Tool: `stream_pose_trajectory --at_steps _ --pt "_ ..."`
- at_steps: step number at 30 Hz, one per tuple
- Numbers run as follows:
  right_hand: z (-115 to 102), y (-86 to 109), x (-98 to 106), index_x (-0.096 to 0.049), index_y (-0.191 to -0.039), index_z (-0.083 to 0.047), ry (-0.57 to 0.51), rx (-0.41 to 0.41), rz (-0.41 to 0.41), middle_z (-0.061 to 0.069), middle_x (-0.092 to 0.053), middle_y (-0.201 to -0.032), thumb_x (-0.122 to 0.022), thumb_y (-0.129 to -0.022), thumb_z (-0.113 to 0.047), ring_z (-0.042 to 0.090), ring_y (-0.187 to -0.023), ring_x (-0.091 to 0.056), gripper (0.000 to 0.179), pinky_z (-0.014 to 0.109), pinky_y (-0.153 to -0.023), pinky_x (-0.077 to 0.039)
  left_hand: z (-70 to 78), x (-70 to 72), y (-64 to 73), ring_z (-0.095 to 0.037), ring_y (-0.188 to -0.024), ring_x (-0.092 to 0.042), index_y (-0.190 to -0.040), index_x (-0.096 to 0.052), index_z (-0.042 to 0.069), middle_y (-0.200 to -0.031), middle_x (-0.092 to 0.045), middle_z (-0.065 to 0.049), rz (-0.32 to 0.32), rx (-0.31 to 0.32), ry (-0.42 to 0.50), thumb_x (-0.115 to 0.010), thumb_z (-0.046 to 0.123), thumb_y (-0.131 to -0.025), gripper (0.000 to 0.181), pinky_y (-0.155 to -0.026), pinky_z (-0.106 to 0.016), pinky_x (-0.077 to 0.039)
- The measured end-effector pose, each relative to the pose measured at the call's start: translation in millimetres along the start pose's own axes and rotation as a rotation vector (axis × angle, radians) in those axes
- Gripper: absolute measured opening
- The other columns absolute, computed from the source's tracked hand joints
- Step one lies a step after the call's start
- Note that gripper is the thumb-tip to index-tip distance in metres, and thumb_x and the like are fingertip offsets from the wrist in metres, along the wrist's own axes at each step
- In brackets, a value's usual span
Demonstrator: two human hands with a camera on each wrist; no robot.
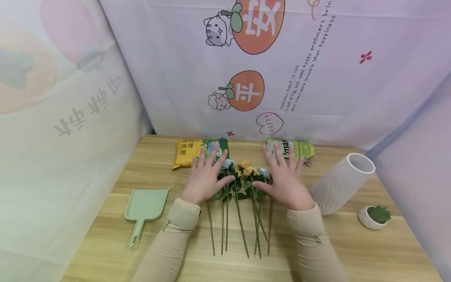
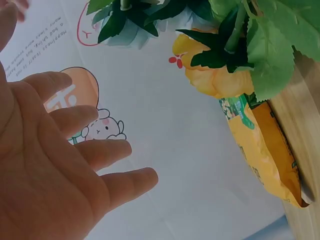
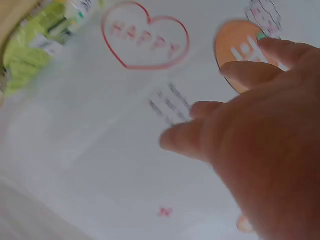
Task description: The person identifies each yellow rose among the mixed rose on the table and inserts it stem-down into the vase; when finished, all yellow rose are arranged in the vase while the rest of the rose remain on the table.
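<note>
Several long-stemmed artificial flowers lie side by side on the table, with yellow blooms (image 1: 248, 168) in the middle and light blue ones (image 1: 263, 172) beside them. My left hand (image 1: 206, 178) is spread above the left side of the flowers, fingers straight and holding nothing. Above the right side, my right hand (image 1: 286, 184) is spread in the same way, also holding nothing. In the left wrist view a yellow bloom (image 2: 215, 75) and green leaves show beyond the left hand (image 2: 55, 155). The right wrist view has the right hand (image 3: 265, 125) slightly blurred, its fingers apart.
Behind the hands lie a yellow and green packet (image 1: 186, 152) and a light green packet (image 1: 304, 150). A white ribbed vase (image 1: 332, 188) stands at the right, near a small potted succulent (image 1: 374, 217). A pale green dustpan (image 1: 146, 205) lies at the left.
</note>
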State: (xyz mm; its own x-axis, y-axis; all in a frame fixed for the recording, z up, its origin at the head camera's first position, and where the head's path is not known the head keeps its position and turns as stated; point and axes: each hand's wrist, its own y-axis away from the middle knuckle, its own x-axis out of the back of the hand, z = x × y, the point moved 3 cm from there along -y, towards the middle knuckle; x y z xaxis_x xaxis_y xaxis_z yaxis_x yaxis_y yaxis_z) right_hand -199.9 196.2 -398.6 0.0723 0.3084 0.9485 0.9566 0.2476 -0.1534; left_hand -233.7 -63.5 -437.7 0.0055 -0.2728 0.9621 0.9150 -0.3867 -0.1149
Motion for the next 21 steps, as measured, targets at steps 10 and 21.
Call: stream_pose_trajectory --at_steps 10,21 --pt "13 42.3 79 -0.031 -0.172 -0.022 0.012 0.057 0.363 0.011 -0.009 -0.180 -0.096 -0.078 -0.048 0.053 -0.161 0.010 0.117 0.077 -0.116 0.022 4.8 -3.8 -6.9 -0.040 -0.164 -0.006 -0.173 -0.026 0.028 -0.178 -0.022 -0.008 0.049 -0.072 0.002 -0.058 0.067 -0.104 0.086 -0.129 -0.070 -0.006" --pt "92 85.7 102 -0.010 -0.175 -0.017 -0.216 -0.152 0.504 0.017 -0.013 -0.179 -0.093 -0.084 -0.048 0.045 -0.163 -0.007 0.127 0.066 -0.131 -0.003 38.5 -10.1 -4.0 -0.036 -0.142 -0.055 -0.155 -0.060 0.016 -0.157 -0.059 -0.009 0.207 -0.231 0.130 -0.073 0.043 -0.104 0.059 -0.119 -0.057 -0.045"
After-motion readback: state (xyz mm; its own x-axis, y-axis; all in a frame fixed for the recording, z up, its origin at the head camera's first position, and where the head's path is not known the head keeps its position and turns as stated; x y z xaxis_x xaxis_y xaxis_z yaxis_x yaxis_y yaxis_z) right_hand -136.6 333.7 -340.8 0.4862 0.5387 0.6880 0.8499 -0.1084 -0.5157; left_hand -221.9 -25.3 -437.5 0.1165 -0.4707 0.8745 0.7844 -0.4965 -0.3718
